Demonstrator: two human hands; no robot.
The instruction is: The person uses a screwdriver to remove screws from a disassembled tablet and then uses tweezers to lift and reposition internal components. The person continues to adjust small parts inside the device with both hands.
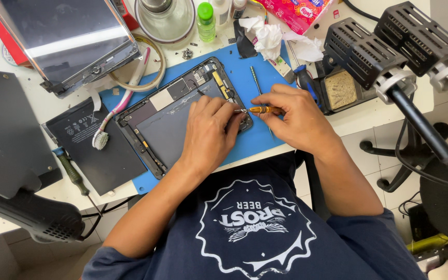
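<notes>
An opened tablet body [167,122] lies on a blue work mat [245,78], its inner boards showing. My left hand [211,135] rests on the tablet's near right corner, fingers pinched at its edge. My right hand [294,116] grips a small orange-handled screwdriver [263,109], whose tip points left at the tablet's right edge, right by my left fingertips. A second thin tool [255,78] lies on the mat behind my hands.
A detached screen [63,39] sits at the back left, a flat black battery [97,148] and a toothbrush [112,119] beside the tablet. A green-capped bottle [206,21], crumpled tissues [268,36], a solder sponge tray [340,89], black lamp heads [390,46] and a heat gun [32,215] surround the mat.
</notes>
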